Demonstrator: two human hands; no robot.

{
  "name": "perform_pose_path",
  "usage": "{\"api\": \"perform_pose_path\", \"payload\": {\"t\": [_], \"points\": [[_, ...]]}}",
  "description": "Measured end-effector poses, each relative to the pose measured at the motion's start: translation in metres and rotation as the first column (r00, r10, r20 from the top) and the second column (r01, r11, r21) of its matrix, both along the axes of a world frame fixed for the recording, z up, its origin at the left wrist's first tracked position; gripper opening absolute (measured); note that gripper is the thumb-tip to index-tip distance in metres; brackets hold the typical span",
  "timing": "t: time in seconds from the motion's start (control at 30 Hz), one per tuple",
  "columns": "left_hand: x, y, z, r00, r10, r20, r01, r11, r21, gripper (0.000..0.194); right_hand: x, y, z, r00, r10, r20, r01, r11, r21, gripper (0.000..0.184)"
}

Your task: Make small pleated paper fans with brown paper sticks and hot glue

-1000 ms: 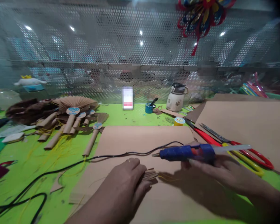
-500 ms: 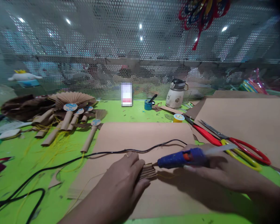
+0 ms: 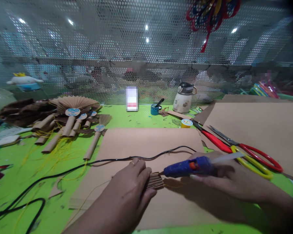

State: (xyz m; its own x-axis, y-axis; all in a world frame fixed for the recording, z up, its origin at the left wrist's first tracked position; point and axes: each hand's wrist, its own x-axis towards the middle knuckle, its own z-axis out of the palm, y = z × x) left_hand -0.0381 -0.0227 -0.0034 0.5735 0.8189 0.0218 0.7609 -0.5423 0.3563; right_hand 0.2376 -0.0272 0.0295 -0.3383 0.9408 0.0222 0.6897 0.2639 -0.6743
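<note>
My left hand [image 3: 133,188] is closed over a bundle of pleated brown paper [image 3: 155,181], pressing it on a stack of brown paper sheets [image 3: 127,139]. Only the pleated end sticks out past my fingers. In my right hand [image 3: 229,178] is a blue hot glue gun [image 3: 188,167], gripped around its body, with a pale glue stick [image 3: 227,158] coming out of the back. Its nozzle is at the upper edge of the pleats; whether it touches I cannot tell. Thin yellow thread [image 3: 173,186] runs out from under the pleats.
A black cord [image 3: 100,160] crosses the sheets. Scissors with red and yellow handles [image 3: 254,159] and a red-handled tool [image 3: 216,140] lie to the right. Finished paper fans [image 3: 74,100] with tube handles are piled at left. A bottle [image 3: 183,100], blue jar [image 3: 155,110] and phone-like screen [image 3: 132,98] stand behind.
The glue gun's nozzle has shifted slightly left and down along the end of the pleats. My left hand stays in place on the paper.
</note>
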Motion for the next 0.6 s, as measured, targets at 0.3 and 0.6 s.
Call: {"api": "perform_pose_path", "payload": {"t": [0.3,0.6], "points": [[0.0010,-0.0001,-0.0027,1.000,0.003,0.000,-0.003,1.000,0.007,0.010,-0.0016,0.0024,0.0019,0.990,0.081,0.115,-0.076,0.996,-0.051,0.035],[0.0006,0.0003,-0.0018,1.000,0.010,-0.003,-0.010,1.000,-0.011,0.014,-0.0071,0.0024,0.0074,0.996,0.054,0.072,-0.047,0.995,-0.093,0.031]]}}
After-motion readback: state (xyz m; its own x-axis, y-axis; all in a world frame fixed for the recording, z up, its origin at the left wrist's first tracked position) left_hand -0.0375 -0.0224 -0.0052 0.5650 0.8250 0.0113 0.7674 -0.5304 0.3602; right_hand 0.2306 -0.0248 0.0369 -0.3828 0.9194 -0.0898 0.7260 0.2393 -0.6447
